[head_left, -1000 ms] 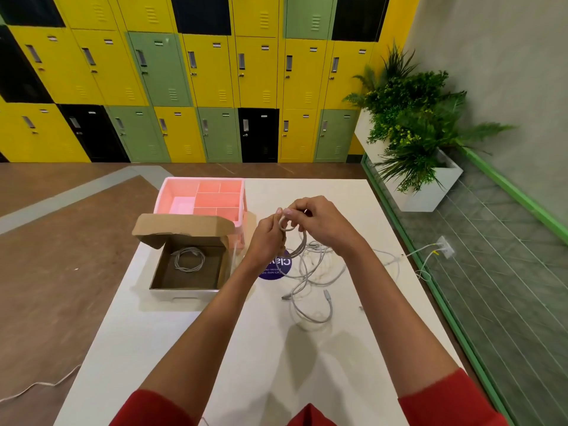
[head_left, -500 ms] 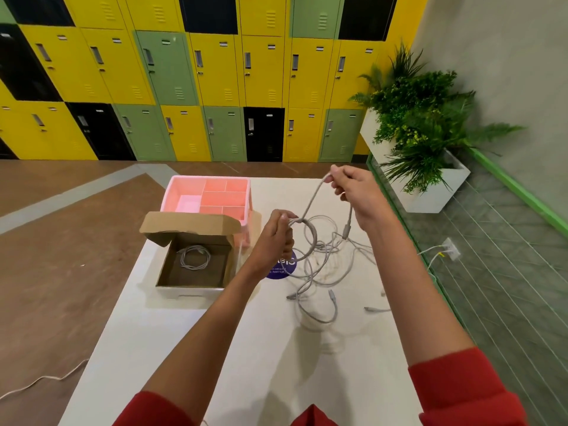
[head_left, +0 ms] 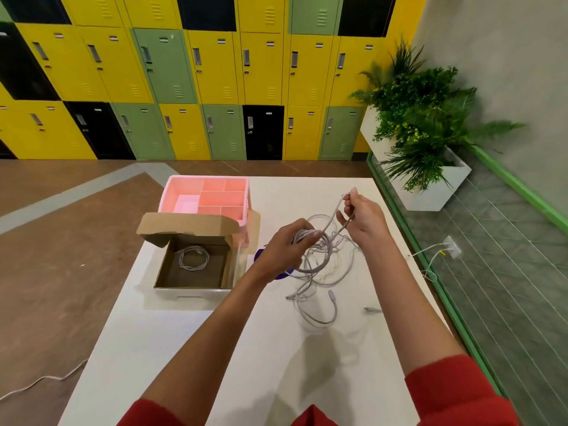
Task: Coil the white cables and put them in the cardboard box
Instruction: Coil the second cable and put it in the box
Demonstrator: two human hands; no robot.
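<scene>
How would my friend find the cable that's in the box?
Find the white table, then the open cardboard box at its left edge, beside the pink tray. Inside lies the cable, alone and neatly coiled, unlike the loose tangle on the tabletop.

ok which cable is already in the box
The coil lying alone in the box. The others tangle on the table, one cable gripped by the left hand and right hand.
</scene>
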